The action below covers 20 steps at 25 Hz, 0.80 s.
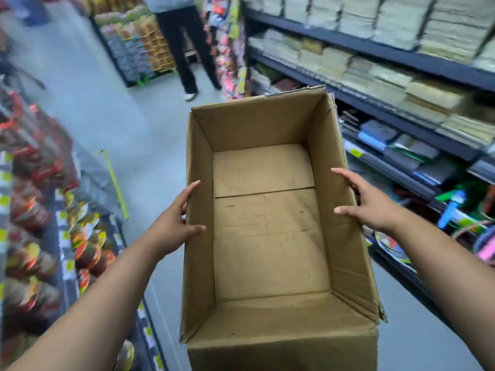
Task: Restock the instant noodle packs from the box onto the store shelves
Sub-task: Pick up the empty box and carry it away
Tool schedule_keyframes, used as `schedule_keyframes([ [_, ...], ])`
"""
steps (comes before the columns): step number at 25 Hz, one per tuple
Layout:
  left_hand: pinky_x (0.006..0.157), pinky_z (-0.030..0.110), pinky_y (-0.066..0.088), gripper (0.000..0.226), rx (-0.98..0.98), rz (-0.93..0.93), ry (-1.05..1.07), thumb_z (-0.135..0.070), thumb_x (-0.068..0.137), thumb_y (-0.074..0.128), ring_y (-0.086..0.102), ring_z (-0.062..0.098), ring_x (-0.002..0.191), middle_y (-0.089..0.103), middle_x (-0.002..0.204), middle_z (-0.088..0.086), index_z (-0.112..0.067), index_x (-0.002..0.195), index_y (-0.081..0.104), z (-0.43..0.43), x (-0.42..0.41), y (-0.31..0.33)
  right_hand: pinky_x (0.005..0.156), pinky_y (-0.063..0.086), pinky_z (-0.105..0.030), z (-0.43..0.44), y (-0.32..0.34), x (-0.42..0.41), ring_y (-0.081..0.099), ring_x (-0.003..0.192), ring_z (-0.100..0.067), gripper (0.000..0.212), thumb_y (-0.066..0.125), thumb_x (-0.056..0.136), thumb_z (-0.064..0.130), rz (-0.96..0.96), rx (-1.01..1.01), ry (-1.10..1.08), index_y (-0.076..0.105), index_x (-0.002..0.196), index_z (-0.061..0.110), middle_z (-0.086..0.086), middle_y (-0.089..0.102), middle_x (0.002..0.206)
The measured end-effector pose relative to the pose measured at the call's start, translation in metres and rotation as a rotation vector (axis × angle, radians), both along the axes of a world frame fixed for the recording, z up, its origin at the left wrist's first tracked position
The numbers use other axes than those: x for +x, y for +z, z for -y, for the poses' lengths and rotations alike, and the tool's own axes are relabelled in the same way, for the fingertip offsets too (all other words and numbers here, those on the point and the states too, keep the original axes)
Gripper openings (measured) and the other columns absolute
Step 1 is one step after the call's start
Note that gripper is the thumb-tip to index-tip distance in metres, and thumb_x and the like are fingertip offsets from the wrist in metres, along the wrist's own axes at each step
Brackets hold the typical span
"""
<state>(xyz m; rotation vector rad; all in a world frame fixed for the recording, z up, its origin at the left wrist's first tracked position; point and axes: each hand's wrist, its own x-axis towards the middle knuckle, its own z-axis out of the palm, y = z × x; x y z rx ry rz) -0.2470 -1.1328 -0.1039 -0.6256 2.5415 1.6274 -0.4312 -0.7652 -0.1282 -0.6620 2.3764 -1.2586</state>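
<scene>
Cardboard was pinched between both your hands. Your left hand [174,223] clasped the left wall of the box [257,127], thumb hooked over the rim to the inside and fingers spread on the outside. Your right hand [375,207] gripped the right wall the same way, thumb inside and forefinger stretched along the top edge. Both forearms reached in from the lower corners. The box filled the centre and bottom of the frame, open-topped and ragged along the rim, with only its creased bottom showing inside. Grey aisle floor [120,116] lay open to its left and ran toward the upper left. Blurred red and orange packs [29,210] lined the left edge, dark shelving [375,46] ran close along the box's right wall, and another person [184,49] stood at upper centre.
</scene>
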Motion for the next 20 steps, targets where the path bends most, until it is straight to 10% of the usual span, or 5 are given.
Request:
schedule_keyframes([
  [8,0.099,0.048,0.05,0.095,0.039,-0.05,-0.519,0.001,0.082,0.071,0.047,0.025,0.133,0.053,0.14,-0.004,-0.072,0.128,0.03,-0.111,-0.079,0.027,0.115,0.033,-0.045,-0.161,0.034,0.109,0.042,0.136,-0.017,0.092,0.077,0.078,0.005,-0.048,-0.02,-0.459,0.033,0.122,0.074,0.002,0.043,0.148],
  [20,0.085,0.023,0.053,0.091,0.097,-0.099,-1.179,0.006,0.084,0.067,0.059,0.004,0.106,0.056,0.115,-0.017,-0.06,0.134,0.028,-0.456,-0.064,0.062,0.112,0.035,-0.051,-0.406,0.068,0.378,0.04,0.138,-0.02,0.085,0.074,0.081,0.005,-0.076,-0.023,-1.155,0.037,0.133,0.06,0.003,0.046,0.147],
])
